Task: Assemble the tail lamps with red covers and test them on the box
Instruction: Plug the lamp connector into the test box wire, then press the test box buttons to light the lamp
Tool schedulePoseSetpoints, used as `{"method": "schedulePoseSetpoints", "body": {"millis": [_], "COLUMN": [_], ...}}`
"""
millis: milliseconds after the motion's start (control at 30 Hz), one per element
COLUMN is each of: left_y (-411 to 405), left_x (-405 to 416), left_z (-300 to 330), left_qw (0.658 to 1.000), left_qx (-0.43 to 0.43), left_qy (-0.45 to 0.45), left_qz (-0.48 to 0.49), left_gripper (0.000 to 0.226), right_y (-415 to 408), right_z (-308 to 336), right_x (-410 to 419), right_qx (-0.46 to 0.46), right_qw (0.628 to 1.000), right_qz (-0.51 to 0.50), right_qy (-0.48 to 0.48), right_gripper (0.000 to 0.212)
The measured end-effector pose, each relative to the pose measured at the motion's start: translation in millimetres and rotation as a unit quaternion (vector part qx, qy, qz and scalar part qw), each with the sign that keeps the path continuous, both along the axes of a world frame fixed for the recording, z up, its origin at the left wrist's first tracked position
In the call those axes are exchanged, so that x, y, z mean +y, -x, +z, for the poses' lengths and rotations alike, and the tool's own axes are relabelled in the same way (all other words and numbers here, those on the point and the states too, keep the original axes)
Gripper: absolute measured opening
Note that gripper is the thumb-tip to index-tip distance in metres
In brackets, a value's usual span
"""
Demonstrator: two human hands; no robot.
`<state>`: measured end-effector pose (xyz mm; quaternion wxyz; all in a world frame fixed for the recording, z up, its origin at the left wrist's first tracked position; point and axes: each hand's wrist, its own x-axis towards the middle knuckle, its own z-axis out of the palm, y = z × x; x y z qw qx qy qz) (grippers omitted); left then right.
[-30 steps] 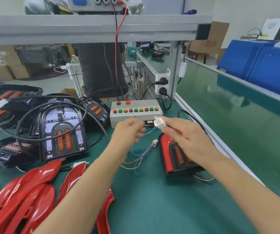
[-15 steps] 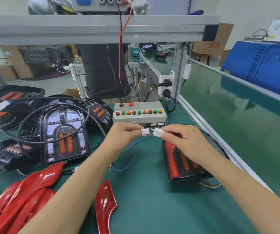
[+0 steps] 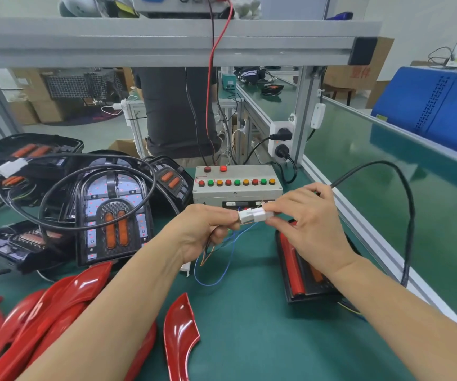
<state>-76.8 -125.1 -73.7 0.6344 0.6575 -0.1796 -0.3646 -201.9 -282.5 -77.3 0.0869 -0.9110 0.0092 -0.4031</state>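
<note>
My left hand (image 3: 204, 229) pinches a white connector (image 3: 245, 216) with thin blue and orange wires hanging below it. My right hand (image 3: 308, 221) pinches a second white connector (image 3: 263, 215), and the two connectors are pressed end to end just in front of the grey test box (image 3: 237, 185) with its row of coloured buttons. A tail lamp (image 3: 303, 270) with a red cover lies on the green mat under my right wrist. Red covers (image 3: 56, 301) are piled at the lower left, and one (image 3: 180, 334) lies apart near the front.
Several black uncovered tail lamps (image 3: 111, 213) with looped black cables crowd the left of the table. A black cable (image 3: 407, 215) arcs over the aluminium rail on the right. A person stands behind the bench frame. A blue machine (image 3: 436, 105) sits at the far right.
My hands have come together: the two connectors, apart a second ago, are now joined end to end. The view has shifted slightly closer to the box.
</note>
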Motion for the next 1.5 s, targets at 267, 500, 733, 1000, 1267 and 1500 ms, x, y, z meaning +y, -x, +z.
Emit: {"method": "schedulePoseSetpoints", "body": {"millis": [267, 500, 733, 1000, 1267, 1500], "left_y": [-4, -10, -4, -29, -77, -85], "left_x": [7, 6, 1, 4, -34, -42], "left_z": [-4, -8, -29, -11, -2, -11], "left_qw": [0.998, 0.997, 0.968, 0.871, 0.715, 0.669], "left_qx": [-0.05, -0.061, -0.214, -0.435, -0.533, -0.563], "left_qy": [-0.021, -0.025, -0.122, -0.228, -0.452, -0.485], "left_qz": [-0.029, -0.026, -0.05, -0.021, 0.0, 0.015], "left_gripper": [0.016, 0.014, 0.028, 0.032, 0.048, 0.042], "right_y": [-4, -13, -2, 111, 100, 92], "right_z": [-7, -8, -1, -20, -52, -44], "right_x": [1, 9, 20, -35, -26, -20], "right_qx": [0.02, 0.062, 0.247, 0.191, 0.092, 0.037], "right_qw": [0.998, 0.995, 0.968, 0.769, 0.609, 0.552], "right_qz": [0.051, 0.078, -0.013, -0.108, 0.132, 0.113], "right_qy": [-0.023, 0.024, 0.052, -0.6, -0.777, -0.826], "right_gripper": [0.011, 0.015, 0.047, 0.081, 0.035, 0.024]}}
